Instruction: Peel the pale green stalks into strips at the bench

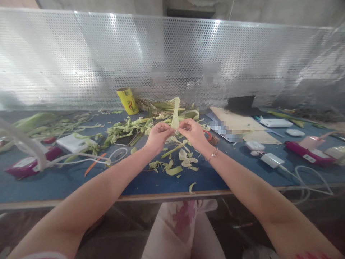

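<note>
A pale green strip that looks like corn husk [175,113] stands upright between my two hands, over the middle of the blue table. Its lower end is pinched by the thumb and fingers of my left hand [159,137]. My right hand [194,135] grips the same end from the other side, its fingertips almost meeting the left ones. Below them lie loose husk scraps [185,158] and curled peelings [174,170]. Left of my hands is a heap of twisted green husk pieces [124,129]. An orange-red ring, perhaps a scissor handle [208,135], shows partly behind my right wrist.
A yellow tube [128,101] stands tilted by the perforated metal panel [107,61]. Brown cardboard [229,120] lies right of centre. Purple power strips [309,153] with cables sit at both sides. A white adapter [272,160] and a white box [75,142] also lie there.
</note>
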### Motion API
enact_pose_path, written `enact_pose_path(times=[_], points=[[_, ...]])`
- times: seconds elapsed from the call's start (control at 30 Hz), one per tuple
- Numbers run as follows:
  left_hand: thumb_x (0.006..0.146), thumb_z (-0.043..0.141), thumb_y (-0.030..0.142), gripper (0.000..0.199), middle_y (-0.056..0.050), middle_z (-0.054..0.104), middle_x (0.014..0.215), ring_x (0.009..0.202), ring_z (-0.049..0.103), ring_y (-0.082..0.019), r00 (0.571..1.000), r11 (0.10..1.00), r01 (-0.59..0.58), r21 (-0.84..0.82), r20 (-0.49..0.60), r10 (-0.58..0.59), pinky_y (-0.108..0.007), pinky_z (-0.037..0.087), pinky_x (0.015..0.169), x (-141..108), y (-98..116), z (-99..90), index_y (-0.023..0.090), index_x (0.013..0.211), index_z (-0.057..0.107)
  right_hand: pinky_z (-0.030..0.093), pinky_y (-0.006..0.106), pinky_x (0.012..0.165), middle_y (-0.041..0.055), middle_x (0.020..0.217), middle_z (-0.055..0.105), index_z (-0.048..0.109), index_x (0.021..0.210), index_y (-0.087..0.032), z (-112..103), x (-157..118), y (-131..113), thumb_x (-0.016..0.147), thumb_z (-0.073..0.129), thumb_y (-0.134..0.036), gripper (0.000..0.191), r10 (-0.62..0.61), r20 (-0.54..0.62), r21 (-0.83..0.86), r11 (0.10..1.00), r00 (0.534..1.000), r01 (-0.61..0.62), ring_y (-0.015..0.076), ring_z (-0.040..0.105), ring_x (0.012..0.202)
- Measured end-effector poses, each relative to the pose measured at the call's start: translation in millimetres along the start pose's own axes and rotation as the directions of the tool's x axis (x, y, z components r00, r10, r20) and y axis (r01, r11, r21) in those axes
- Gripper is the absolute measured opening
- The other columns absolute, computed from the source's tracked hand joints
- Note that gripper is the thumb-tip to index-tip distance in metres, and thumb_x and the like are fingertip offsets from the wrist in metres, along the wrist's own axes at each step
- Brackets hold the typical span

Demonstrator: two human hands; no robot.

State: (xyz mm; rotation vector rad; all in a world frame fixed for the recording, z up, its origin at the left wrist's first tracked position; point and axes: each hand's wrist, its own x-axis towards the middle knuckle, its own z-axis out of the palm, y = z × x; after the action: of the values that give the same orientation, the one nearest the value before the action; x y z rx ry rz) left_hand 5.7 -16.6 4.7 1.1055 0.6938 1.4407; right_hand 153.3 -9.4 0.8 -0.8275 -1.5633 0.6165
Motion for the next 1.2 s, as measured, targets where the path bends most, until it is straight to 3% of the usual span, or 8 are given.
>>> enact_pose_path(times=[0.2,0.4,0.6,0.77,0.93,1.07,1.2], points=[[0.054,0.077,0.022,0.018,0.001,0.063,0.059,0.059,0.059,-0.010,0.992,0.977,-0.125,0.173,0.003,0.127,-0.027,0.051,0.069,3.6,-5.1,-5.3,0.015,0.058,0.061,0.050,0.032,0.067,0.0023,0.077,0.062,0.058,0.069,-0.018,-1.5,1.7,1.6,0.068,0.065,-0.022,0.008,0.028,0.013,-0.044,0.999,1.000,-0.028,0.0136,0.059,0.067],[0.059,0.075,0.029,0.020,-0.003,0.069,0.071,0.066,0.062,-0.013,0.995,0.946,-0.098,0.308,0.063,0.082,-0.032,0.052,0.077,6.7,-4.8,-9.1,0.016,0.074,0.071,0.051,0.033,0.073,0.0045,0.083,0.067,0.067,0.074,-0.018,-8.6,3.2,-4.2,0.072,0.064,-0.024,0.007,0.043,0.096,-0.174,0.984,0.994,-0.025,0.0152,0.061,0.075],[0.059,0.074,0.035,0.024,-0.003,0.067,0.064,0.063,0.060,-0.013,0.995,0.912,-0.098,0.398,0.060,0.081,-0.033,0.052,0.073,9.9,-1.6,-11.2,0.015,0.071,0.070,0.051,0.036,0.082,0.0061,0.093,0.062,0.068,0.074,-0.019,-12.1,4.5,2.0,0.079,0.059,-0.026,0.012,-0.092,0.122,-0.240,0.963,0.988,0.119,0.0168,0.059,0.090],[0.063,0.070,0.033,0.019,-0.001,0.066,0.061,0.060,0.059,-0.012,0.993,0.864,-0.115,0.490,0.066,0.094,-0.030,0.052,0.068,9.3,1.2,-11.2,0.016,0.069,0.070,0.054,0.037,0.078,0.0067,0.095,0.058,0.068,0.083,-0.019,-8.7,3.6,7.5,0.076,0.064,-0.024,0.010,-0.129,0.143,-0.312,0.935,0.981,0.168,0.0174,0.060,0.085],[0.066,0.068,0.033,0.017,-0.001,0.065,0.061,0.060,0.058,-0.012,0.991,0.853,-0.129,0.505,0.098,0.092,-0.029,0.051,0.067,7.7,1.1,-11.2,0.016,0.070,0.069,0.055,0.033,0.072,0.0070,0.103,0.053,0.061,0.101,-0.020,-9.4,0.4,5.0,0.080,0.056,-0.016,0.021,-0.270,0.206,-0.330,0.886,0.941,0.326,0.0125,0.060,0.074],[0.065,0.069,0.033,0.018,-0.001,0.064,0.060,0.059,0.057,-0.011,0.993,0.883,-0.109,0.456,0.087,0.077,-0.028,0.050,0.067,8.4,-2.8,-11.6,0.015,0.067,0.069,0.052,0.031,0.075,0.0068,0.096,0.055,0.060,0.095,-0.018,-13.9,-0.6,3.2,0.082,0.054,-0.014,0.015,-0.354,0.292,-0.421,0.787,0.889,0.451,0.0152,0.059,0.080],[0.061,0.072,0.035,0.022,-0.001,0.064,0.062,0.061,0.057,-0.010,0.998,0.941,-0.054,0.333,0.060,0.036,-0.026,0.049,0.066,8.4,-5.1,-9.5,0.015,0.067,0.069,0.050,0.032,0.077,0.0070,0.092,0.057,0.060,0.090,-0.018,-16.1,-0.1,2.8,0.085,0.051,-0.018,0.010,-0.365,0.319,-0.451,0.753,0.874,0.479,0.0169,0.057,0.086]])
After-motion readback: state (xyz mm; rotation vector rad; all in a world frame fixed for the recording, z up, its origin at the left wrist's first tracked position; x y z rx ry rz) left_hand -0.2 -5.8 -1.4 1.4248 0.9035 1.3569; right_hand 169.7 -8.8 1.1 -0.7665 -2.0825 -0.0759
